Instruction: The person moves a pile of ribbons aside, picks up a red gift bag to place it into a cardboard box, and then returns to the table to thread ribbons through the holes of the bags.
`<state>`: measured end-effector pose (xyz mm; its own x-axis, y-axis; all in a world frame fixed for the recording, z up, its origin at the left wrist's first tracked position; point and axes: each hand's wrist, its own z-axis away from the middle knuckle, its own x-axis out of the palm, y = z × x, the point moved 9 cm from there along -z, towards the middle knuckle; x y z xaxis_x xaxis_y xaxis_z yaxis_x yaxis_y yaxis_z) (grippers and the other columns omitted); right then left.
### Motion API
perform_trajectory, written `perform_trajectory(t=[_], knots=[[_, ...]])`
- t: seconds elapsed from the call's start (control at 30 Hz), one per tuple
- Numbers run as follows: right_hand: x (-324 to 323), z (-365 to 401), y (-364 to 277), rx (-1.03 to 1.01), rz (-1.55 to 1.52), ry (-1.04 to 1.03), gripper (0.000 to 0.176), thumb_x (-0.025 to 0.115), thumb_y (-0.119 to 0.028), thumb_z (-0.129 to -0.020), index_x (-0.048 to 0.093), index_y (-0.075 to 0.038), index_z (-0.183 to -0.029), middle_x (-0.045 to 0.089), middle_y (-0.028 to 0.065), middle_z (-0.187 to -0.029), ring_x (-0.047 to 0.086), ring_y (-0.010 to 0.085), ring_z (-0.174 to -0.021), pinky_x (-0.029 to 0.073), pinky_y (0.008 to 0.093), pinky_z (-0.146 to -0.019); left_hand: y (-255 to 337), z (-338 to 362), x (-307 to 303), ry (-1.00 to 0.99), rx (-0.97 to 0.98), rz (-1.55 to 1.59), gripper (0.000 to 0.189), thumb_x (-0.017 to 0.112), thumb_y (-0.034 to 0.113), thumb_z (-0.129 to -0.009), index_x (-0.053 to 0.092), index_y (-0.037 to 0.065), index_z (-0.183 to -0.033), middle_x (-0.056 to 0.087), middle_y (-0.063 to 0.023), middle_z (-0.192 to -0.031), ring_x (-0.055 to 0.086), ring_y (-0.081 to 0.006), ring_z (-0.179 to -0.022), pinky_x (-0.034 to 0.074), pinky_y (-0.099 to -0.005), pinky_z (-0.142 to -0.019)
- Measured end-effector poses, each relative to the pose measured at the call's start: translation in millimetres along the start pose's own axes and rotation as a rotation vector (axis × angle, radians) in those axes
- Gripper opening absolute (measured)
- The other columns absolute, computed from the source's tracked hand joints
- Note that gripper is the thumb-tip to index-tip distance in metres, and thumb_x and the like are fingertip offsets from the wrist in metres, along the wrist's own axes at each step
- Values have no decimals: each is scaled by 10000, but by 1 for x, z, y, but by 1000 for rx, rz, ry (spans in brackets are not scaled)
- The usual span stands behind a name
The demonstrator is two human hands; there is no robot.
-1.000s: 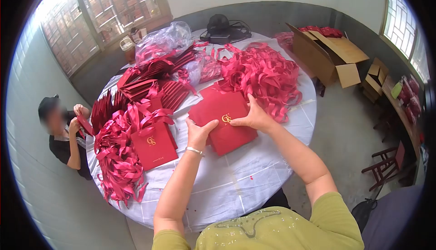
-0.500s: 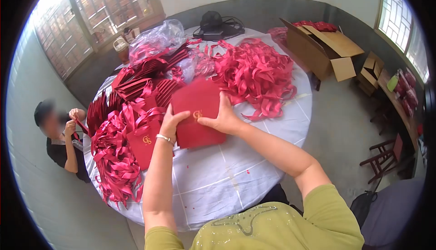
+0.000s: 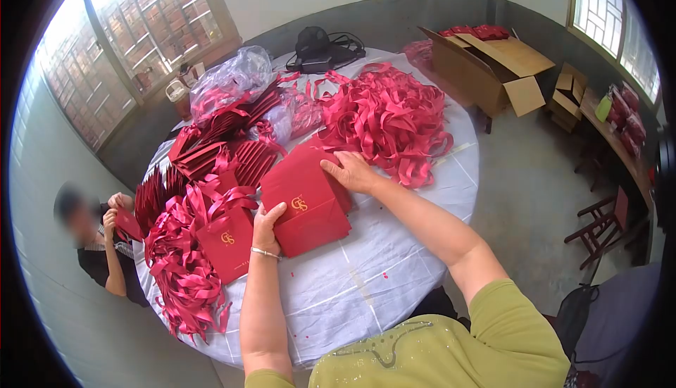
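A stack of flat red paper bags [image 3: 313, 226], the top one with a gold logo, is between my hands above the near middle of the table. My left hand [image 3: 266, 226] grips its left edge, thumb on the front and the other fingers partly hidden. At the upper right edge, my right hand [image 3: 350, 171] holds the stack with its thumb across the front. Just left of my left hand lies another red bag [image 3: 227, 241] with the same logo, beside a heap of pink-red ribbons [image 3: 182, 261].
A big ribbon pile [image 3: 387, 117] covers the back right of the round table [image 3: 415, 247]. Folded red bags [image 3: 211, 150] and clear plastic [image 3: 236, 78] lie at the back left. A co-worker [image 3: 105, 247] holds a red piece at left. An open cardboard box [image 3: 458, 67] stands behind.
The stack has tilted and come slightly lower, showing its front more fully. My right hand has shifted up to its top right edge; my left has slid lower. The co-worker's hands have moved slightly.
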<state>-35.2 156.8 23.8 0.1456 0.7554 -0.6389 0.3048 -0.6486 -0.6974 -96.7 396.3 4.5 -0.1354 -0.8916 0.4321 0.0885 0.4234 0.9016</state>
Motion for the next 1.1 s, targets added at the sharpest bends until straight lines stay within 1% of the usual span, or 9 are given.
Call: perform_trajectory(t=[0.33,0.43,0.53,0.63,0.73,0.8,0.9,0.93,1.1], knots=[[-9,45,-44,60,-590,-208,902,500,-711,-886,488,72,-1334,557,293,-1310,525,378,-1261,419,393,-1040,9,-4,15,15,80,55,594,711,34,-797,472,33,-1341,616,-114,-1216,629,-237,-1069,521,-372,-934],[-40,23,-29,39,-213,-101,505,627,-480,-895,695,-15,-1080,673,280,-1045,637,414,-1019,505,411,-908,9,-5,7,70,175,-108,643,729,49,-797,432,13,-1366,593,-105,-1245,596,-212,-1110,485,-337,-974],[-91,-14,-34,-246,351,244,427,704,-405,-797,694,-50,-1035,608,233,-1203,550,412,-1151,464,453,-957,8,-3,6,88,155,-91,662,731,48,-795,419,10,-1378,591,-101,-1249,592,-207,-1117,478,-334,-984],[-87,-52,-20,-173,703,257,722,763,-523,-704,599,-71,-1243,350,225,-1496,350,477,-1341,360,562,-1062,9,-2,9,93,168,-97,690,731,46,-793,397,4,-1395,579,-103,-1265,583,-205,-1132,472,-335,-994],[-55,-76,33,311,523,-203,1277,769,-778,-513,321,-117,-1511,169,222,-1592,216,468,-1437,299,603,-1107,5,-6,3,114,189,-136,711,728,37,-792,380,1,-1411,570,-106,-1278,577,-207,-1143,468,-335,-1000],[-40,-76,45,336,660,-305,1265,762,-784,-521,334,-124,-1512,169,206,-1599,224,466,-1436,311,591,-1104,7,-4,4,115,182,-144,722,728,40,-796,368,2,-1422,565,-108,-1286,574,-207,-1150,466,-336,-1004],[-46,-88,47,224,663,-137,886,765,-651,-649,584,-86,-1307,462,169,-1406,420,427,-1306,417,569,-1019,6,-5,4,112,175,-152,741,727,42,-805,348,5,-1442,558,-111,-1303,569,-209,-1163,462,-337,-1012],[-54,-88,46,112,692,2,556,756,-411,-756,642,-68,-1178,564,144,-1243,534,399,-1183,501,521,-927,5,-4,4,105,182,-153,749,726,42,-810,340,6,-1450,554,-113,-1311,567,-210,-1170,459,-338,-1015],[-126,-104,92,236,311,511,195,627,-98,-776,630,-48,-965,627,209,-1062,639,381,-1002,520,497,-835,7,-5,5,119,165,-155,756,719,28,-819,321,6,-1462,546,-120,-1330,564,-219,-1181,452,-344,-1031]])
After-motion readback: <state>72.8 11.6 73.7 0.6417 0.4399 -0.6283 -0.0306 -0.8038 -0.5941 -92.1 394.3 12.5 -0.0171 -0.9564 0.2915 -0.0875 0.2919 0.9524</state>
